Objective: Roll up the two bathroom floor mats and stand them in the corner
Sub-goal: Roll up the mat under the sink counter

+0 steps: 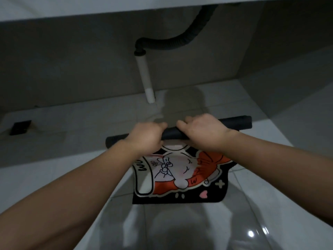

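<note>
A black floor mat [182, 179] with an orange and white cartoon print lies on the grey tiled floor. Its far edge is curled into a black roll [234, 123] that runs across the mat's width. My left hand [146, 138] grips the roll left of its middle. My right hand [201, 130] grips it just to the right, the two hands nearly touching. The near half of the mat lies flat. Only one mat is in view.
A white drain pipe [146, 78] joined to a black corrugated hose [173, 44] comes down from under a counter to the floor behind the mat. A small black object [19, 127] sits on the floor at far left. A wall corner [252, 65] stands back right.
</note>
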`<state>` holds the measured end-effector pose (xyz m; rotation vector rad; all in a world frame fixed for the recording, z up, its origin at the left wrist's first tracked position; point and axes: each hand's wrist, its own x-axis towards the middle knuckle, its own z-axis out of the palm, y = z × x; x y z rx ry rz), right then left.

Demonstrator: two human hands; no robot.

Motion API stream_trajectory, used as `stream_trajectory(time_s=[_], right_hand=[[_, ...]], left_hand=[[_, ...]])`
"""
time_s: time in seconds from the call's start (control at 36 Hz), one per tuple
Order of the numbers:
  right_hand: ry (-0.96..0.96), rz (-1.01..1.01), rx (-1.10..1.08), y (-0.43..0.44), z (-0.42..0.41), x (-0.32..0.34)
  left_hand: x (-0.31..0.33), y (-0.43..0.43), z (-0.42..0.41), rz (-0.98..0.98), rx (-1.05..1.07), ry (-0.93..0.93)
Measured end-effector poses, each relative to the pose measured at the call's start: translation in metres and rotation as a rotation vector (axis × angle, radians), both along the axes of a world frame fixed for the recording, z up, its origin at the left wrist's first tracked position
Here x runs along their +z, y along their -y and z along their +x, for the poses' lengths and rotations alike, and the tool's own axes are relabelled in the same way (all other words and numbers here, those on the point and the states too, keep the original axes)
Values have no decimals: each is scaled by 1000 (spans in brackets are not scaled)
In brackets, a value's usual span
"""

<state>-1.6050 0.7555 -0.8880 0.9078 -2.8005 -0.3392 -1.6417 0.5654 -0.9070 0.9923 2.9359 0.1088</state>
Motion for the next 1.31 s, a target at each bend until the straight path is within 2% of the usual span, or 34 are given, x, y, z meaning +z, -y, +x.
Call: stream_trajectory(time_s=[0.06, 0.11, 0.17, 0.22, 0.28, 0.33, 0.44, 0.53, 0.58, 0.67, 0.72, 0.81, 0.94, 1.03, 1.11, 1.22, 1.31], right_hand=[[213, -57, -142, 2, -4, 9], [486, -180, -292, 1, -9, 16], [697, -295, -405, 0, -15, 16], [752, -338, -448, -1, -17, 14], [709, -330, -448, 1, -17, 13], [587, -281, -398, 3, -15, 9], [249, -111, -222, 3, -9, 1], [-35, -21, -39, 3, -8, -5], [-146, -36, 5, 4, -11, -7], [-161, -61, -17, 8, -13, -8], [-58, -56, -69, 12, -12, -3], [252, -115, -210, 12, -14, 12], [704, -265, -425, 4, -26, 23], [805, -358, -452, 0, -30, 21], [635, -304, -418, 4, -24, 16], [218, -103, -234, 7, -15, 7], [-33, -22, -77, 5, -12, 3]], left_hand=[[-7, -1, 6, 21, -53, -244], [-11, -4, 9, 47, -89, -408], [-10, -7, 8, 75, -86, -481], [-13, -9, 5, 70, -75, -511], [-11, -11, 5, 46, -75, -481], [-6, -11, 6, 28, -63, -366], [8, -8, -1, -2, 1, -35], [11, -5, -7, 80, 109, 254], [8, -3, -7, 114, 110, 266], [3, 1, -6, 77, 99, 48], [-1, 1, -4, 52, 69, -94], [-2, 0, -1, 15, 28, -246], [-3, -1, 2, 92, -41, -471], [-7, 0, -2, 110, -53, -553], [-4, -1, -1, 73, -27, -444], [0, 3, -9, 61, 85, -61], [1, 9, -15, 163, 170, 249]])
